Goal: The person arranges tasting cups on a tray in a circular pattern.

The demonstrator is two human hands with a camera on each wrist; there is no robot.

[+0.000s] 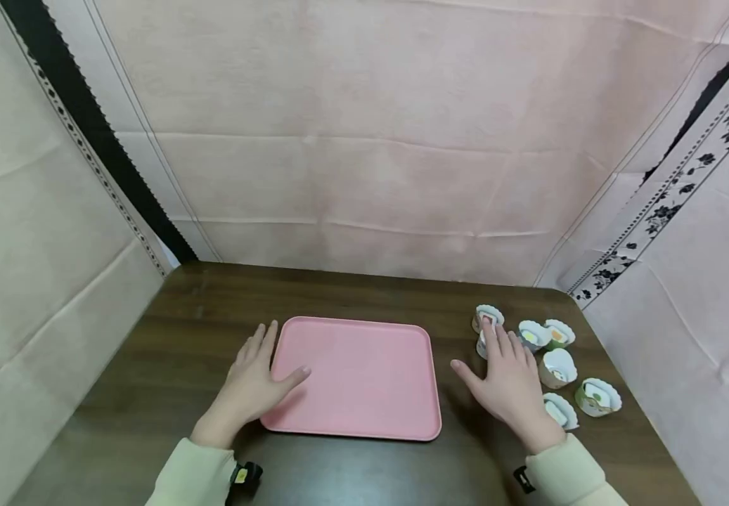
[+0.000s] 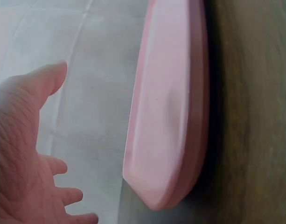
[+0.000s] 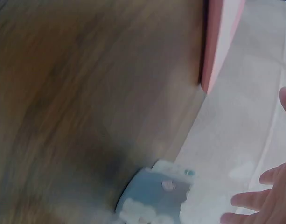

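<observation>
Paper cups (image 1: 557,367) under flat, released right hand (image 1: 511,383), perhaps touching; left hand (image 1: 252,383) spread beside pink tray (image 1: 354,372).

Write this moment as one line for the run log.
left hand: open, thumb on tray | right hand: open, over cups | tray: on table

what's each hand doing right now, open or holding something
Left hand: open, thumb resting on the pink tray.
Right hand: open, holding nothing, beside the paper cups.
</observation>
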